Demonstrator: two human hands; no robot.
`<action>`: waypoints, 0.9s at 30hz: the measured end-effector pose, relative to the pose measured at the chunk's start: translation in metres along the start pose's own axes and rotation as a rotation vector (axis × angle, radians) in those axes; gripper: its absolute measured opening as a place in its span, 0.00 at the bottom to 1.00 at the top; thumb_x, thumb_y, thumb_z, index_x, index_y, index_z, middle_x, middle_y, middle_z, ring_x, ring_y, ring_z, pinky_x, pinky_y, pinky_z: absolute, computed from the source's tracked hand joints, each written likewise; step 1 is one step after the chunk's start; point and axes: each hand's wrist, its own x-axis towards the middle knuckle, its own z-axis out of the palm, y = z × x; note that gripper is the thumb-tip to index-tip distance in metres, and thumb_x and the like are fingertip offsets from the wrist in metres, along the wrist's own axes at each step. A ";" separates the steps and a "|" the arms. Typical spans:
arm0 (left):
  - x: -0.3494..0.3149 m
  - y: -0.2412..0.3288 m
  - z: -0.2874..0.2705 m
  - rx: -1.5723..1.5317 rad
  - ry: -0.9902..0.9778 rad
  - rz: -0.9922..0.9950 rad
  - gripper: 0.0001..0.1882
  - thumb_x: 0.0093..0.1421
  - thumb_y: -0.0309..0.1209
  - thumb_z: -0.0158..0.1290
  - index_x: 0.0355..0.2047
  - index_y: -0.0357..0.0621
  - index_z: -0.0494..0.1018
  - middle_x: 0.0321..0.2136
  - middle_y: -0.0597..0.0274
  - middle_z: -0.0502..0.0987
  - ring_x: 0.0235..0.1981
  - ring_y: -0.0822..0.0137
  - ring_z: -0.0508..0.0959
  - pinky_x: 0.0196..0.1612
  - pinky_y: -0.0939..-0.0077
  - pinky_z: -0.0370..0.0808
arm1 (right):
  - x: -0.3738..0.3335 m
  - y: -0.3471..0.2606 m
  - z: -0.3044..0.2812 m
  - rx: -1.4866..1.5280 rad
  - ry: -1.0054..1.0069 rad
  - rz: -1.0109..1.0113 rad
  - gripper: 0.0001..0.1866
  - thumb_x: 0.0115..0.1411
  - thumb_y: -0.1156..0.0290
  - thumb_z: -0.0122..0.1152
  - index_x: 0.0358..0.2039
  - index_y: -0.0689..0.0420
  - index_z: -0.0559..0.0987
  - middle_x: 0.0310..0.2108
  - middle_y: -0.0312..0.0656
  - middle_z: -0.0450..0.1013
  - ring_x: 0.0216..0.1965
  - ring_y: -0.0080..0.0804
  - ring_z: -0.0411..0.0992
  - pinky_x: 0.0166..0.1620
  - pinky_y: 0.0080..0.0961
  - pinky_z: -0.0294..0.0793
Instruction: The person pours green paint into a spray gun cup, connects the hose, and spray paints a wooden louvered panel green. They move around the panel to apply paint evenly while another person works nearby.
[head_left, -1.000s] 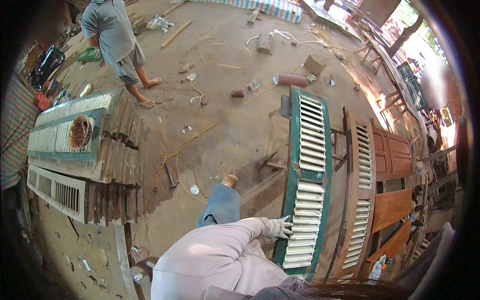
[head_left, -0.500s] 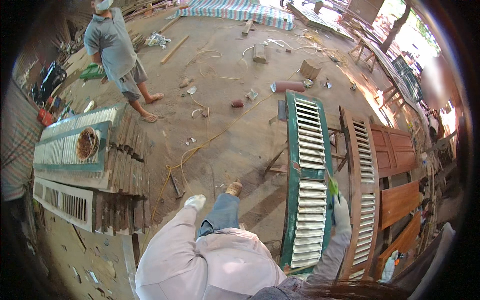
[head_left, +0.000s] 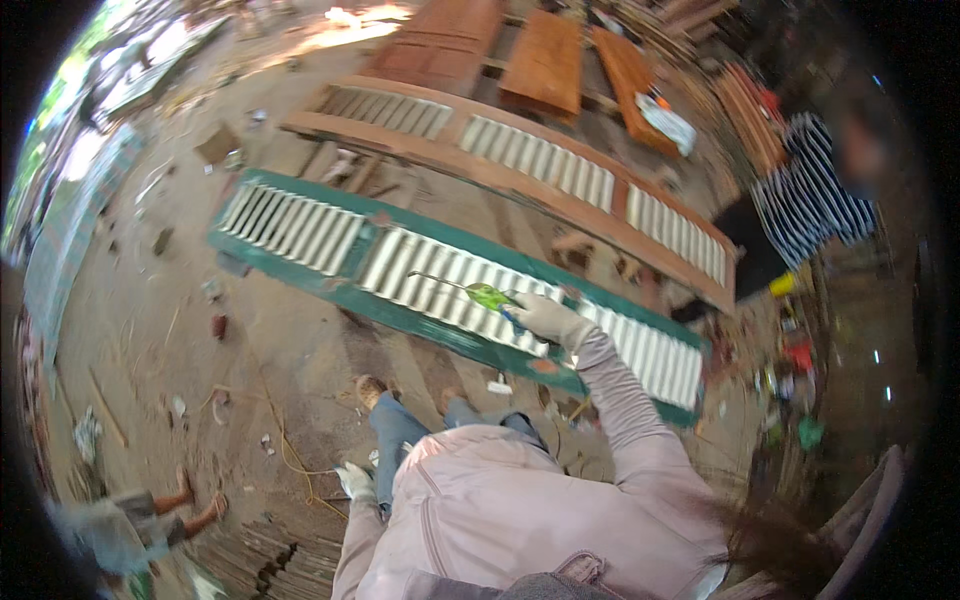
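Note:
Over a long green louvred shutter (head_left: 440,330) with pale slats, my gloved right hand (head_left: 553,322) is closed around the handle of a bright green tool (head_left: 488,296) with a thin metal rod. The rod points left across the slats; whether it touches them I cannot tell. The shutter's frame shows reddish-brown patches. My gloved left hand (head_left: 356,482) hangs low beside my left leg, near a yellow cord, and its fingers are too blurred to read.
Beyond the green shutter lies a brown louvred shutter (head_left: 500,150), with a panelled door (head_left: 440,45) and orange-brown boards (head_left: 543,65) farther back. A person in grey (head_left: 130,530) is at lower left, another in a striped top (head_left: 815,195) at right. A yellow cord (head_left: 290,460) crosses the floor.
My view has turned to the right, so the green shutter now lies crosswise ahead. My right hand with the green tool has moved from the shutter's right edge to over its slats.

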 end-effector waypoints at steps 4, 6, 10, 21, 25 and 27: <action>0.035 0.097 0.017 -0.310 0.020 0.336 0.41 0.63 0.37 0.53 0.67 0.28 0.44 0.62 0.38 0.62 0.63 0.47 0.64 0.65 0.61 0.61 | -0.135 0.096 -0.043 0.166 0.050 0.068 0.25 0.68 0.54 0.49 0.53 0.63 0.74 0.43 0.53 0.77 0.44 0.46 0.75 0.50 0.37 0.71; 0.041 0.151 0.025 -0.136 0.050 0.585 0.42 0.61 0.36 0.55 0.67 0.28 0.46 0.64 0.36 0.57 0.65 0.48 0.62 0.67 0.60 0.59 | -0.203 0.147 -0.055 0.139 0.168 0.191 0.26 0.67 0.53 0.49 0.53 0.63 0.74 0.46 0.53 0.76 0.46 0.45 0.74 0.51 0.36 0.70; 0.026 0.264 0.057 -0.029 0.108 0.878 0.44 0.59 0.40 0.59 0.66 0.30 0.49 0.62 0.39 0.61 0.63 0.45 0.62 0.66 0.57 0.58 | -0.324 0.240 -0.065 0.059 0.254 0.689 0.24 0.68 0.53 0.49 0.50 0.60 0.76 0.36 0.48 0.79 0.35 0.38 0.76 0.41 0.34 0.74; -0.048 0.330 0.168 -0.930 -0.810 -0.066 0.52 0.49 0.55 0.67 0.63 0.49 0.50 0.49 0.53 0.72 0.41 0.57 0.78 0.41 0.59 0.82 | -0.413 0.260 0.063 1.082 0.533 0.811 0.17 0.66 0.51 0.54 0.43 0.51 0.77 0.15 0.34 0.68 0.11 0.24 0.64 0.13 0.25 0.62; -0.044 0.334 0.160 -0.619 -0.704 -0.108 0.38 0.46 0.66 0.63 0.44 0.46 0.75 0.30 0.64 0.76 0.29 0.66 0.73 0.31 0.65 0.72 | -0.353 0.240 0.136 0.835 0.249 0.726 0.22 0.63 0.49 0.59 0.46 0.54 0.80 0.18 0.35 0.72 0.16 0.21 0.71 0.17 0.21 0.67; -0.045 0.344 0.154 -0.643 -0.766 -0.175 0.42 0.50 0.63 0.62 0.53 0.45 0.66 0.44 0.59 0.72 0.38 0.61 0.71 0.39 0.62 0.74 | -0.330 0.218 0.168 1.062 0.199 0.602 0.24 0.61 0.51 0.63 0.49 0.54 0.78 0.21 0.35 0.73 0.18 0.21 0.71 0.19 0.22 0.69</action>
